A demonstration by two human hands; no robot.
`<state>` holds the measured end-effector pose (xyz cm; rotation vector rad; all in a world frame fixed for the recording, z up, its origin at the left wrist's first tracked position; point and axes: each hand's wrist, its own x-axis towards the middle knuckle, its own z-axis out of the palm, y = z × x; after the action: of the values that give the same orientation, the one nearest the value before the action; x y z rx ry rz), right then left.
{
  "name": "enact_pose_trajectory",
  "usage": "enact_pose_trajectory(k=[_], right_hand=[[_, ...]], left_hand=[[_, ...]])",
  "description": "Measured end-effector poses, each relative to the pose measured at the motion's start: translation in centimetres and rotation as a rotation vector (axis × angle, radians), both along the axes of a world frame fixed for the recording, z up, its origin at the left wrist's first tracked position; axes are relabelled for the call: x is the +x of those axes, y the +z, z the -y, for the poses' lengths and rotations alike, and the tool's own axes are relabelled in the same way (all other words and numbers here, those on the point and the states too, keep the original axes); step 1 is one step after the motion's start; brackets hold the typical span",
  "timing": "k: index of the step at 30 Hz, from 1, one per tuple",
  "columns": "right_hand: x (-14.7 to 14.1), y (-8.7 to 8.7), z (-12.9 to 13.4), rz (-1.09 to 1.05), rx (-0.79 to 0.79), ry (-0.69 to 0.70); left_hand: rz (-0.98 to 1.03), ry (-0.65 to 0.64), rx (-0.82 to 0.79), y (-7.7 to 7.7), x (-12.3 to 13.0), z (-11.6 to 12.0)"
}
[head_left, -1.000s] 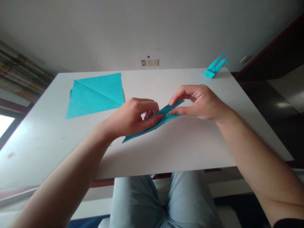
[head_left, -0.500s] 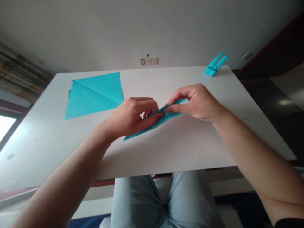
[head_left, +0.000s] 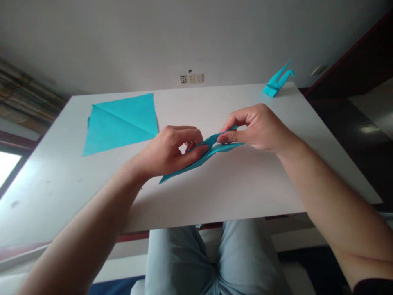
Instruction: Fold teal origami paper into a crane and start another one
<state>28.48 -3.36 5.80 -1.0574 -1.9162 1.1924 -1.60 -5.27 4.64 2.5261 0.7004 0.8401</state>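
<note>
A folded strip of blue paper is held above the white table, slanting up to the right. My left hand pinches its middle, thumb on the near side and fingers curled behind. Around the right part, my right hand has thumb and forefinger closed on the upper layer. The layers stand apart at that end, and a lower pointed flap passes below my right thumb. The fingertips behind the paper are partly hidden.
Blue creased sheets lie on the white table at the back left. A folded blue paper crane stands at the back right corner. Wall sockets sit behind the table's far edge.
The layers at the paper's right end have spread apart, leaving a gap between them. My right hand has shifted slightly to the right, while my left hand keeps its pinch.
</note>
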Motion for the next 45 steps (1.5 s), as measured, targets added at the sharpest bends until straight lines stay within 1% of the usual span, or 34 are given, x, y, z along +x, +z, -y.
enact_pose_trajectory(k=[2,10,14,18,22,25,27,30,31,32,33,36,38,40,45], right_hand=[[0.1,0.1,-0.1,-0.005,0.011,0.004],[0.7,0.6,-0.3,-0.030,0.038,0.015],[0.9,0.7,-0.4,-0.020,0.058,-0.015],[0.2,0.6,0.3,0.008,0.072,-0.039],[-0.5,0.6,0.7,0.056,0.075,-0.011],[0.1,0.6,0.1,0.029,0.095,0.006],[0.9,0.7,-0.6,-0.025,0.113,-0.058],[1.7,0.7,-1.3,-0.136,0.162,-0.225],[1.7,0.6,-1.4,-0.164,0.164,-0.239],[1.6,0.5,-1.4,-0.177,0.149,-0.221],[1.4,0.3,-1.4,-0.181,0.119,-0.171],[0.5,-0.5,-1.0,-0.150,0.021,0.045],[0.0,-0.7,-0.7,-0.111,0.006,0.118],[-0.1,-0.6,-0.5,-0.060,0.014,0.111],[0.8,0.1,-0.7,0.015,0.061,-0.034]], left_hand=[[0.002,-0.023,-0.002,0.0,0.0,-0.1],[0.025,-0.042,-0.022,0.0,-0.1,-0.3],[0.010,-0.004,-0.062,0.0,-0.3,-0.3],[0.014,0.051,-0.107,-0.1,0.0,0.1],[0.070,0.121,-0.132,-0.4,0.6,0.7],[0.064,0.147,-0.112,-0.4,0.7,0.8],[0.045,0.173,-0.105,-0.4,0.7,0.8],[0.042,0.193,-0.101,-0.3,0.6,0.7],[0.052,0.189,-0.102,-0.3,0.6,0.7],[0.061,0.182,-0.106,-0.3,0.6,0.7],[0.069,0.174,-0.110,-0.3,0.6,0.7],[0.081,0.146,-0.135,-0.4,0.8,0.8],[0.078,0.130,-0.151,-0.4,0.8,0.9],[0.070,0.137,-0.153,-0.6,0.8,0.8],[0.062,0.202,-0.150,-1.0,0.4,0.1]])
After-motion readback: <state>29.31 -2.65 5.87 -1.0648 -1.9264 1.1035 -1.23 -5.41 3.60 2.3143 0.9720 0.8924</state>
